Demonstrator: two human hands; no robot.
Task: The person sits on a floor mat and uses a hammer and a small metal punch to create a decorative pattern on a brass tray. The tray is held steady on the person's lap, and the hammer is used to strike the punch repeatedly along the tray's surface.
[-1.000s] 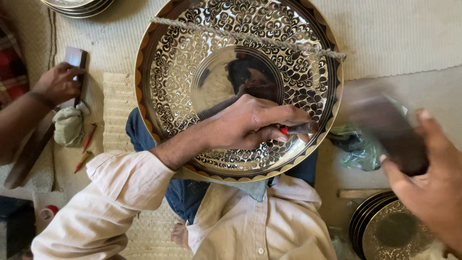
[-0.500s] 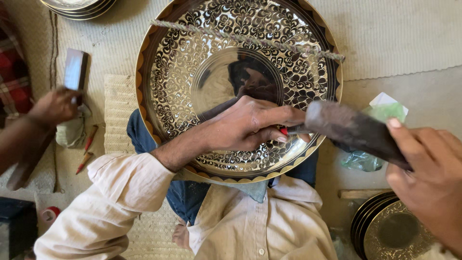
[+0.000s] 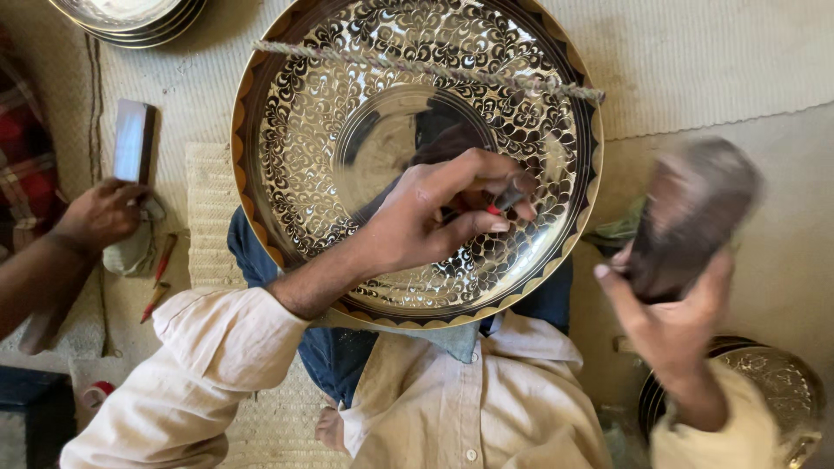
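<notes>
Resting on the lap: a large round engraved metal tray [image 3: 347, 156], with a floral pattern in black and silver, a plain shiny middle and a gold scalloped rim.
Left hand: the left hand [image 3: 426, 217] lies on the lower right part of the tray; its fingers [image 3: 473, 169] are closed around a small engraving tool [image 3: 502, 201] with a red part, and the tip of the tool touches the pattern of the tray.
Right hand: the right hand [image 3: 669, 321] is raised to the right of the tray, well apart from the left fingers; it is clenched on a dark wooden mallet [image 3: 686, 217], which is blurred.
Above the fingers: a twisted cord [image 3: 434, 68] goes across the upper part of the tray, from the left rim to the right rim.
Below the right hand: another engraved tray [image 3: 764, 373] lies on the floor, partly hidden by the sleeve.
Far left of the fingers: the hand of another person [image 3: 100, 215] rests on a pale cloth bundle [image 3: 130, 252]; a dark flat block [image 3: 135, 143] is just above this hand.
Near this hand: two small red-handled tools [image 3: 159, 278] lie on the woven mat [image 3: 208, 200].
Top left corner: a stack of metal plates [image 3: 130, 17].
</notes>
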